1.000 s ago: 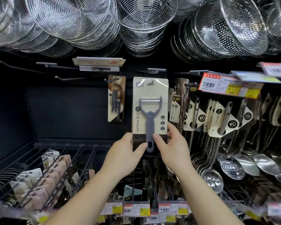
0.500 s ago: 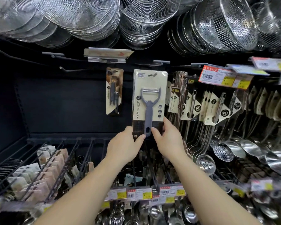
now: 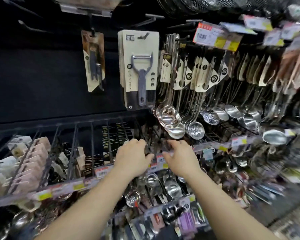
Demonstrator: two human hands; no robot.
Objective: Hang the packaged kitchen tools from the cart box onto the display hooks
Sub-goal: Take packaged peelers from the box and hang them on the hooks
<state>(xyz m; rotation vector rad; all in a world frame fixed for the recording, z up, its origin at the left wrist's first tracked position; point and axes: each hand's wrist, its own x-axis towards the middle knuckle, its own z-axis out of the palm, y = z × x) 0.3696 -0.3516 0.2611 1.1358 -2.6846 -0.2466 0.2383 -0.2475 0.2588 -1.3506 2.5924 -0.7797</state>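
Both hands empty, below the hung peeler pack.

I saw my left hand (image 3: 132, 157) and right hand (image 3: 179, 157) loosely spread, holding nothing, over the shelf's price rail (image 3: 100, 171); farther back, the peeler pack (image 3: 139, 70) hung on its display hook (image 3: 145, 35).

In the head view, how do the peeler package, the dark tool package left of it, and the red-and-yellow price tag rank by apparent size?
1. Peeler package, clearly the largest.
2. Dark tool package, narrower and shorter.
3. Red-and-yellow price tag, smallest, though it sits nearer the camera on its hook, so its true size is unsure.
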